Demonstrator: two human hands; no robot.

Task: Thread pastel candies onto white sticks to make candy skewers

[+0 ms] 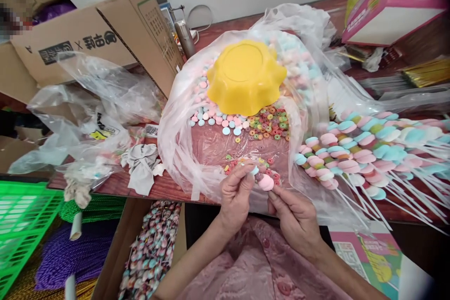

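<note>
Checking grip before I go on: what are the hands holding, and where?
Both hands pinch one small candy stack: left hand fingertips on its blue end, right hand fingertips under the pink disc. Any stick is hidden.

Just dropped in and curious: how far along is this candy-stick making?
Done: a pile of finished candy skewers lies at the right. In hand: both hands, left hand and right hand, hold a pink candy. Left: loose candies fill the plastic bag around the yellow bowl.
</note>
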